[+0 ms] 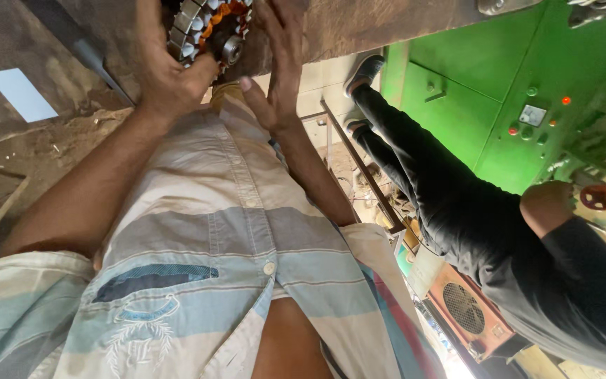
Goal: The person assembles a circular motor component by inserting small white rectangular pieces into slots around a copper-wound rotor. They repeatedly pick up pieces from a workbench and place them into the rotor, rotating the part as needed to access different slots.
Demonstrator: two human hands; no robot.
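A round motor stator (208, 28) with metal teeth, copper-orange windings and a small bearing at its middle sits at the top of the head view, in front of my striped shirt. My left hand (166, 70) wraps around its left side with the thumb under it. My right hand (278, 63) presses against its right side with the fingers stretched upward along it. Both hands hold the stator between them. Its upper part is cut off by the frame edge.
Another person in black clothes (471, 217) stands close on my right at a green machine cabinet (471, 91) with buttons and lamps. An orange box with a fan grille (468, 309) lies low on the right. Dirty floor with a white sheet (21, 93) lies to my left.
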